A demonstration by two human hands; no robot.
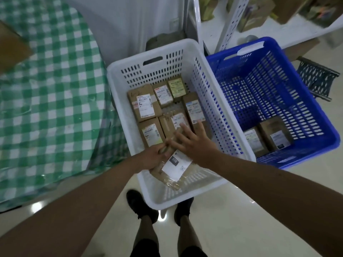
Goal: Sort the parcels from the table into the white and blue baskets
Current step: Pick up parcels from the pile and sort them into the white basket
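Observation:
A brown cardboard parcel [173, 172] with a white label marked 010 hangs tilted over the near end of the white basket [130, 64]. My left hand [152, 157] grips its left edge. My right hand [194, 143] lies over its far end with straight, spread fingers. Several labelled brown parcels [143, 103] lie flat in rows on the white basket's floor. The blue basket [315, 112] stands to the right, touching the white one, with two brown parcels [267, 138] in its near corner.
The table under a green-and-white checked cloth [48, 101] fills the left, with a brown box [11, 47] at its far left edge. White shelving [241, 28] with boxes stands behind the baskets. A dark small crate [315, 78] sits right of the blue basket. My feet [141, 204] stand on a shiny floor.

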